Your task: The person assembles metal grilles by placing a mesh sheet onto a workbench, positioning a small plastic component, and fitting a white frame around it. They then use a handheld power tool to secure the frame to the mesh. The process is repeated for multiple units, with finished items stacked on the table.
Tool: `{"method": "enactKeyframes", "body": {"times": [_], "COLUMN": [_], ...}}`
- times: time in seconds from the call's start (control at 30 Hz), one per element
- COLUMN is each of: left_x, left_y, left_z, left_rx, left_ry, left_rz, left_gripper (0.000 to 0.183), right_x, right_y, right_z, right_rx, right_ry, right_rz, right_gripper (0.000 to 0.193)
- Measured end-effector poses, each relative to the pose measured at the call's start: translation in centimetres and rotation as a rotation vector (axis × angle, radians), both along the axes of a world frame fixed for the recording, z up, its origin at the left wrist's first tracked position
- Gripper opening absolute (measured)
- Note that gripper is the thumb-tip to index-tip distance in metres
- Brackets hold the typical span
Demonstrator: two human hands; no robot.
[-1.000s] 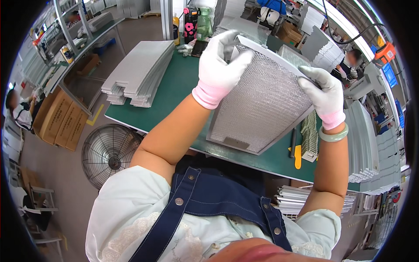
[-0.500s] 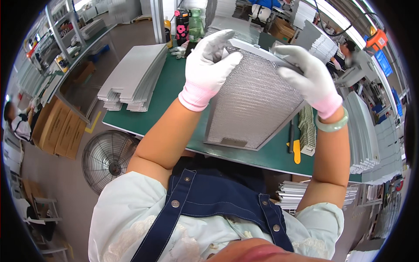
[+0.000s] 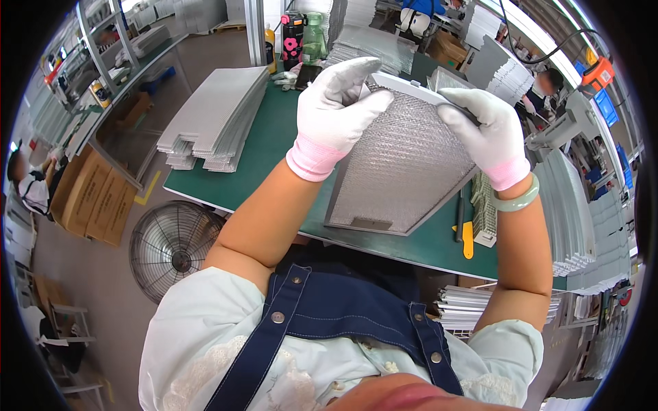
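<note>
A silver mesh filter panel [image 3: 404, 154] in a metal frame leans upright on the green workbench [image 3: 274, 147], its lower edge near the bench front. A pale strip [image 3: 411, 89] runs along its top edge. My left hand [image 3: 343, 103], in a white glove with a pink cuff, is curled round the top left corner, thumb over the mesh side. At the top right corner my right hand [image 3: 483, 127], gloved alike, pinches the frame between thumb and fingers. The fingertips behind the frame are hidden.
A stack of grey sheet panels [image 3: 219, 109] lies on the left. Right of the filter are a yellow-bladed scraper [image 3: 467, 240], a dark-handled tool [image 3: 459, 216] and a row of small pale parts [image 3: 484, 205]. Bottles [image 3: 293, 41] stand behind; a floor fan [image 3: 175, 250] stands left.
My right hand has come down and closed on the top right corner. My left hand has shifted slightly right and down at its corner. The panel stays in about the same place.
</note>
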State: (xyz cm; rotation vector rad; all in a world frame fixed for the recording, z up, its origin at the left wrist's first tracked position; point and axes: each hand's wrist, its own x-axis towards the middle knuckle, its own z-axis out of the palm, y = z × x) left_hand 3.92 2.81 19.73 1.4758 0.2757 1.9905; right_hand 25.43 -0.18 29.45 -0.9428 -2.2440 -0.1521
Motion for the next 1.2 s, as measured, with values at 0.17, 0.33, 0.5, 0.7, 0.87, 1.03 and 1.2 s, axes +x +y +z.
{"method": "enactKeyframes", "body": {"times": [0.17, 0.33, 0.5, 0.7, 0.87, 1.03, 1.2], "left_x": [0.3, 0.5, 0.6, 0.7, 0.8, 0.5, 0.2], "left_y": [-1.1, -1.4, -1.5, -1.8, -1.7, -2.0, -2.0], "left_z": [0.6, 0.8, 0.6, 0.5, 0.5, 0.4, 0.5], "left_rx": [-0.041, -0.033, -0.05, 0.017, 0.014, -0.022, -0.038], "left_ry": [0.007, 0.043, 0.047, 0.052, 0.041, 0.045, 0.089], "left_rz": [0.021, 0.05, 0.067, 0.085, 0.074, -0.004, 0.117], "left_gripper": [0.044, 0.039, 0.039, 0.043, 0.046, 0.046, 0.044], "right_x": [-2.0, -2.6, -2.4, -2.4, -2.4, -2.2, -2.6], "right_y": [0.2, 0.8, 1.1, 0.9, 0.4, 0.4, -0.2], "right_z": [0.2, -1.4, -1.6, -2.1, -1.4, -1.4, -1.3], "right_rx": [0.201, 0.429, 0.519, 0.53, 0.474, 0.469, 0.416], "right_ry": [-0.03, -0.136, -0.185, -0.087, -0.08, -0.057, -0.081], "right_rz": [0.119, 0.073, 0.085, 0.085, 0.094, 0.112, 0.07], "right_gripper": [0.027, 0.028, 0.033, 0.036, 0.031, 0.028, 0.029]}}
